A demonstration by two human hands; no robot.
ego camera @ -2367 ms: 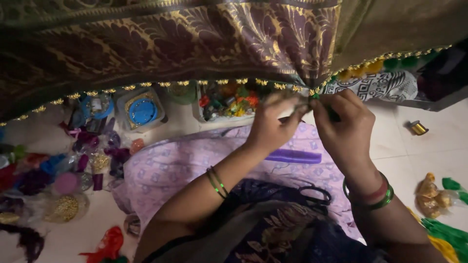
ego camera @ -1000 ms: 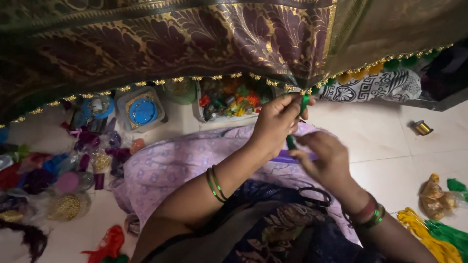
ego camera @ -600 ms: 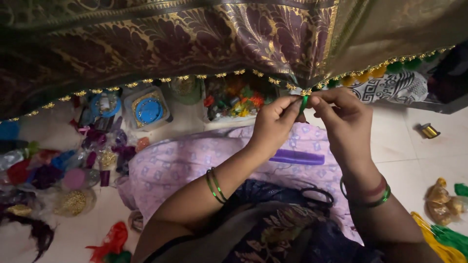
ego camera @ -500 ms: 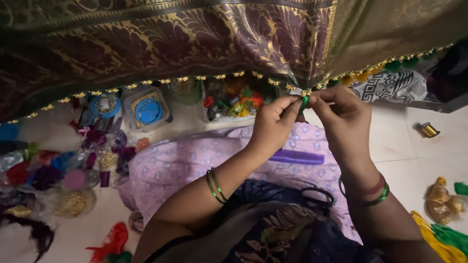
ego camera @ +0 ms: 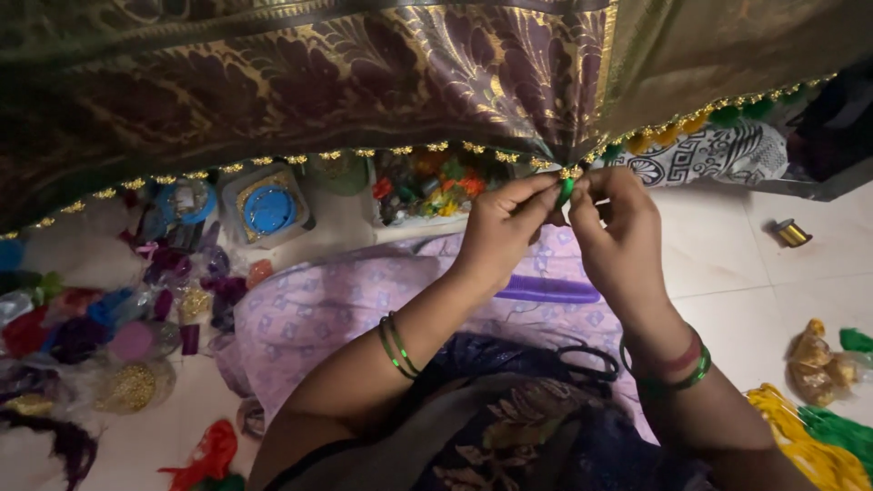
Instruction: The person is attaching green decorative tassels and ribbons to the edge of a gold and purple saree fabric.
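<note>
Fingers [ego camera: 536, 195] of the left hand [ego camera: 500, 227] and right hand [ego camera: 618, 227] pinch a green tassel [ego camera: 566, 189] at the beaded hem [ego camera: 427, 148] of the brown-gold fabric [ego camera: 364, 73], apparently tying it on, above a lilac cloth [ego camera: 318, 309], purple comb [ego camera: 546, 289] and tiled floor [ego camera: 727, 264].

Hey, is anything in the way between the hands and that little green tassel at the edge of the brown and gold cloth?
Nothing visible. The left hand and right hand both already pinch the green tassel right at the beaded edge of the cloth, fingertips meeting around it.
</note>
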